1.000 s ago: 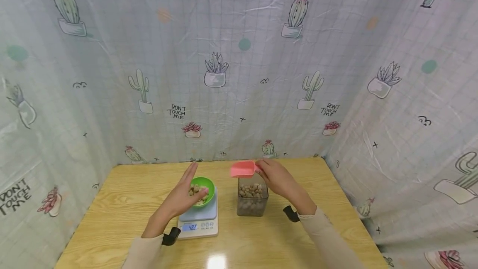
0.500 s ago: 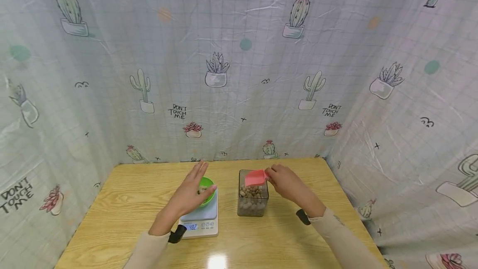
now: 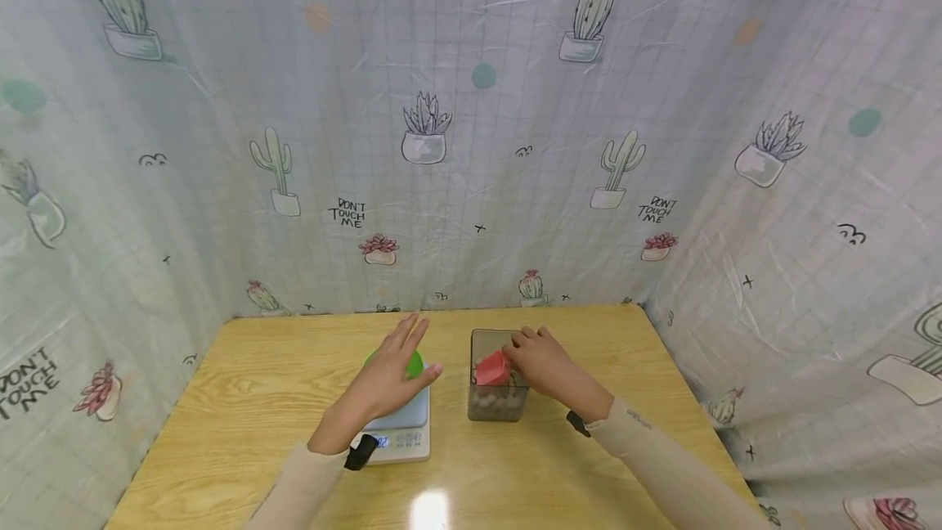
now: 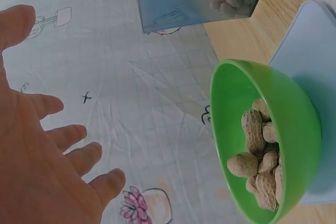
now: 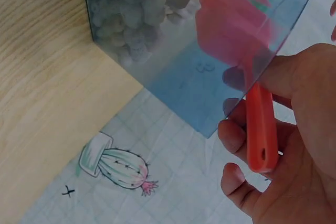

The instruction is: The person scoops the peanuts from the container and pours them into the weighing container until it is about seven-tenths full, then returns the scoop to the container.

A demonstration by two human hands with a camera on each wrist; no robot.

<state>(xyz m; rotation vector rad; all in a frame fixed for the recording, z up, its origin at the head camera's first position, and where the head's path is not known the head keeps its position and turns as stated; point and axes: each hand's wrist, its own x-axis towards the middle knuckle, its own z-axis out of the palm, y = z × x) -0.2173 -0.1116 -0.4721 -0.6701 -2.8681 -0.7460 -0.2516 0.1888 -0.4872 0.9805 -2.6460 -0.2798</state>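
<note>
My right hand (image 3: pixel 548 366) grips the handle of a red plastic scoop (image 3: pixel 491 369); the scoop's bowl is inside a clear dark-tinted square container (image 3: pixel 496 409). In the right wrist view the red handle (image 5: pixel 261 129) lies between thumb and fingers, and peanuts (image 5: pixel 136 14) show through the container wall. My left hand (image 3: pixel 381 383) is held with fingers spread beside a green bowl (image 4: pixel 310 129), apart from it in the left wrist view. Unshelled peanuts (image 4: pixel 253 132) lie in that bowl, which sits on a white and blue kitchen scale (image 3: pixel 408 450).
The wooden table (image 3: pixel 471 489) carries the scale on the left and the container right of it. A cactus-print curtain (image 3: pixel 471 211) hangs behind the table and along its sides. The scale's display (image 3: pixel 381 442) is partly covered by the left wrist strap.
My right hand has lowered the scoop from above the container down into it. The left hand has shifted slightly right over the bowl, still with fingers spread.
</note>
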